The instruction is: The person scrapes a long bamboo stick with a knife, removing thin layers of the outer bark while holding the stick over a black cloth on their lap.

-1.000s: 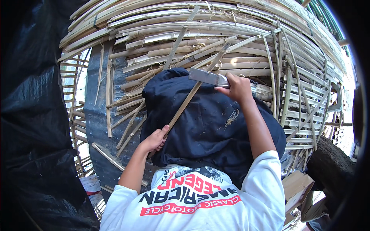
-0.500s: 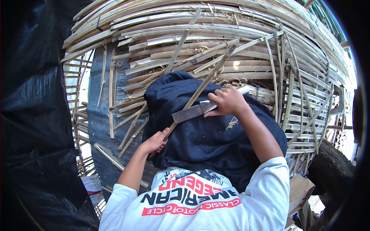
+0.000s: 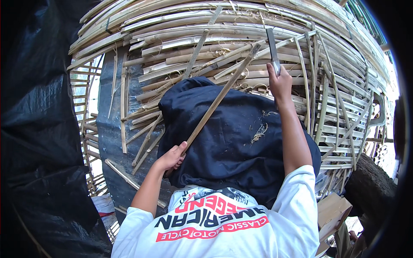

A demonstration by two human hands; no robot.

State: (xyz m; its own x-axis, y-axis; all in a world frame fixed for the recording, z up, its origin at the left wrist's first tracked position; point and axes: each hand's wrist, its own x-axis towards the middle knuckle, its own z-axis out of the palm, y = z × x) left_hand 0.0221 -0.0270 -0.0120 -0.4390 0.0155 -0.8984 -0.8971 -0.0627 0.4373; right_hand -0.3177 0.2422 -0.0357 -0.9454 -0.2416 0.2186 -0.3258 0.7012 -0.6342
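A long bamboo strip (image 3: 218,101) slants across the dark cloth (image 3: 241,133) over my lap. My left hand (image 3: 173,157) is closed round its near end, and its far end rests over or just above the piled bamboo. In my right hand (image 3: 280,82) is a knife (image 3: 272,48) with a broad, straight blade, held up at the right and pointing away from me. The blade is apart from the strip. Curled bamboo shavings (image 3: 259,132) lie on the cloth between my forearms.
Beyond my lap, split bamboo slats (image 3: 180,36) lie in a wide, layered pile. Several loose strips lean at the right, near a dark log (image 3: 371,182) and a cardboard box (image 3: 333,215). A black plastic sheet (image 3: 38,120) hangs at the left.
My right hand has lifted the knife off the strip and moved it away from me and to the right. The blade has swung to point forward. My left hand keeps its hold.
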